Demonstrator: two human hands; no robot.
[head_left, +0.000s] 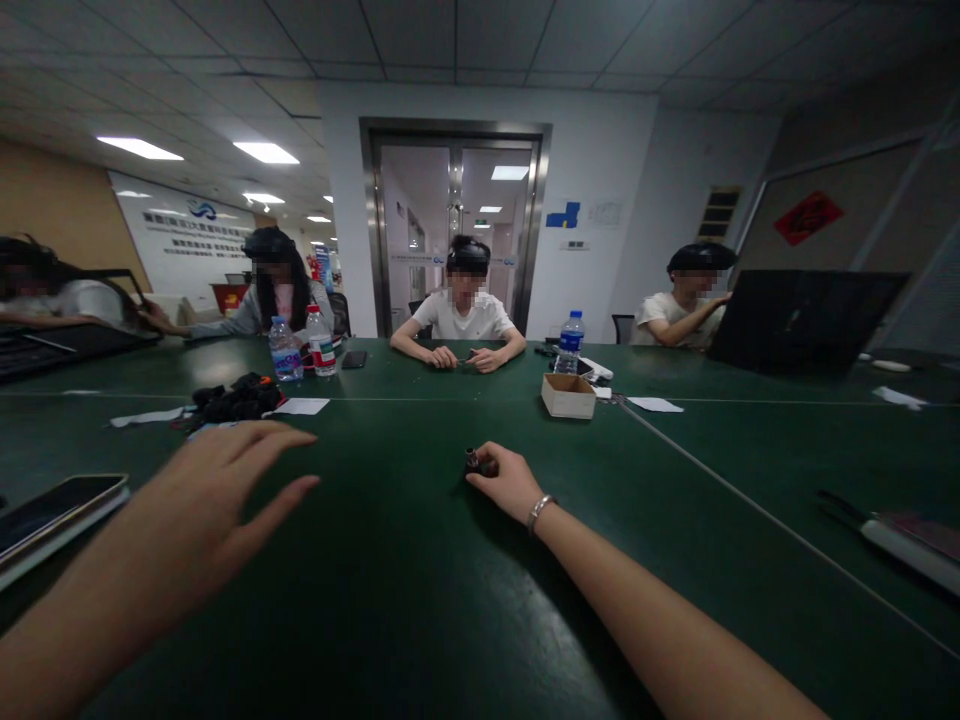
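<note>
My right hand (511,482), with a silver bracelet at the wrist, pinches a small dark object with a shiny metal top (471,460) at the table's middle. The object looks upright; its exact kind is too small to tell. Raised above the table at the left, my left hand (225,490) has its thumb and fingers apart and nothing in them. Just beyond that hand lies a heap of small black parts (236,398), partly on white paper (302,406).
On the green table (390,620) stand a small cardboard box (568,396), a blue-capped bottle (571,335) and two more bottles (321,345). A phone (60,510) lies at the left. Several people sit opposite, one person (465,320) directly across. A dark screen (802,320) stands at the right.
</note>
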